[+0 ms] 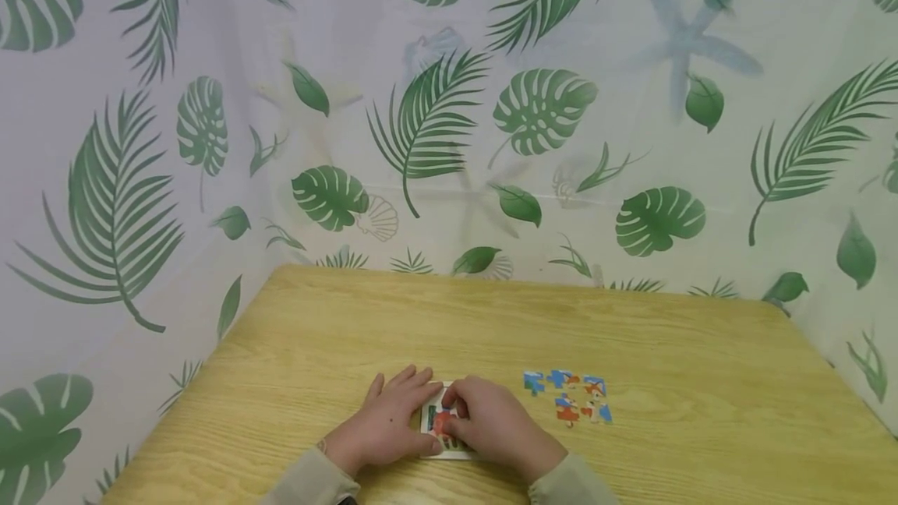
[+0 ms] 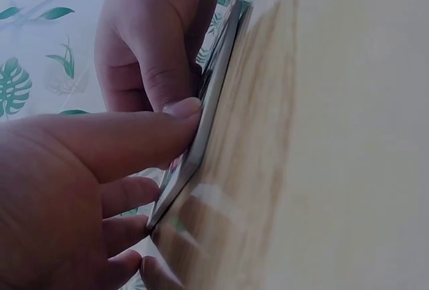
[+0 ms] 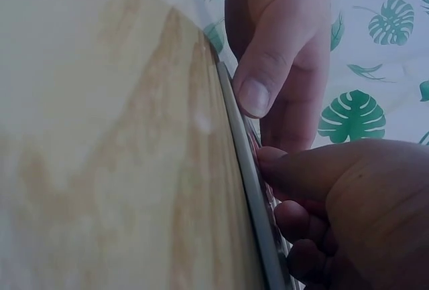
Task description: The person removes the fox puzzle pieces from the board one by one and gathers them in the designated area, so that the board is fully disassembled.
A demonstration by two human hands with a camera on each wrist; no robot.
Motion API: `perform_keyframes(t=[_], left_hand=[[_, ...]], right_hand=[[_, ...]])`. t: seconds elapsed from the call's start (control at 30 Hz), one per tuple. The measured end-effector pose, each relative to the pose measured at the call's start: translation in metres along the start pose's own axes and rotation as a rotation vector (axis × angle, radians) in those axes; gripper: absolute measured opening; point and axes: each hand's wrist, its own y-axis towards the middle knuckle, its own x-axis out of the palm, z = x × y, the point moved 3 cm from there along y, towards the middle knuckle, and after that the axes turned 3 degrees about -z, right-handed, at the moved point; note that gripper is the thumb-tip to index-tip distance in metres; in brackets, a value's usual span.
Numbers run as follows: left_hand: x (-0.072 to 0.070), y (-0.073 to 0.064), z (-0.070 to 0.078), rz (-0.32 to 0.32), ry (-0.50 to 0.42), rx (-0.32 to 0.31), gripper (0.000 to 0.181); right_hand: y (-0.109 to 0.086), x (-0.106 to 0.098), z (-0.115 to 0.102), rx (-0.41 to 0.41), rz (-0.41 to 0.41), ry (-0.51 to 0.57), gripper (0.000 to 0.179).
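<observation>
A small puzzle board [image 1: 456, 455] with a pale rim and a red and green picture lies on the table before me. My left hand [image 1: 388, 421] rests along the board's left side, fingers extended and spread. Its thumb [image 2: 161, 129] presses on the near rim. Over the board, my right hand [image 1: 494, 421] has thumb and index finger bent together on a puzzle piece [image 1: 445, 421] at the picture. That hand hides the board's right part. In the right wrist view, the right thumb [image 3: 288, 169] lies just inside the rim [image 3: 251, 169].
To the right of the board lie several loose jigsaw pieces [image 1: 567, 411], blue, orange, red and green. The wood-grain table [image 1: 393, 318] meets a leaf-patterned curtain [image 1: 449, 240] at the back and sides.
</observation>
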Motion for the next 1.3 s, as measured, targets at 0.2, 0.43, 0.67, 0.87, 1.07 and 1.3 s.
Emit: perform_keyframes(t=[0.2, 0.43, 0.67, 0.87, 1.07, 1.3], left_hand=[[-0.0001, -0.0002, -0.001, -0.005, -0.011, -0.01, 0.082], [0.0004, -0.0001, -0.0016, -0.006, -0.025, -0.007, 0.075], [-0.0008, 0.0005, -0.0004, -0.006, -0.016, 0.005, 0.076], [-0.0015, -0.0003, 0.0004, -0.005, -0.01, -0.006, 0.076], [-0.0003, -0.0007, -0.0008, -0.011, -0.021, -0.011, 0.077], [-0.0004, 0.0003, 0.0001, -0.019, -0.033, -0.007, 0.076]], right_hand=[[0.0005, 0.0, -0.0004, 0.019, -0.013, 0.012, 0.014], [0.0003, 0.0013, 0.0002, 0.028, 0.001, 0.02, 0.017], [-0.0032, -0.0013, -0.0011, 0.025, 0.038, 0.046, 0.024], [-0.0025, 0.0007, 0.0003, 0.033, 0.053, 0.068, 0.023], [-0.0031, 0.0019, 0.0007, 0.032, 0.069, 0.107, 0.014], [-0.0056, -0.0009, 0.0005, 0.039, 0.066, 0.134, 0.013]])
